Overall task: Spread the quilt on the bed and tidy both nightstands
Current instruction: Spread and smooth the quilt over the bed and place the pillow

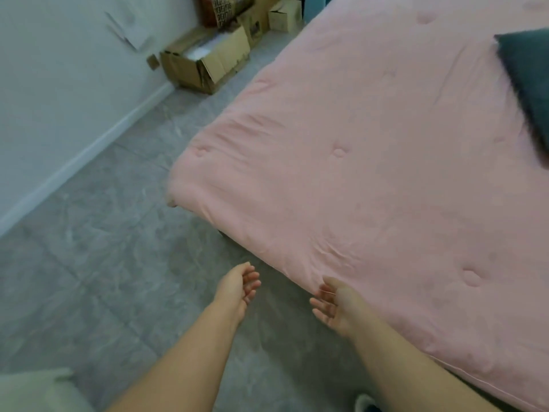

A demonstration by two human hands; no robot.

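The pink quilt (371, 150) lies flat over the bed, running away up and right. Her right hand (334, 304) is just at its near edge, the left hand (237, 285) over the floor (89, 248); both hands' fingers loose, holding nothing.

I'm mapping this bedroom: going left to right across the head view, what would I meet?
White wall → open brown cardboard box → open left hand → open right hand → pink quilt → dark teal pillow.
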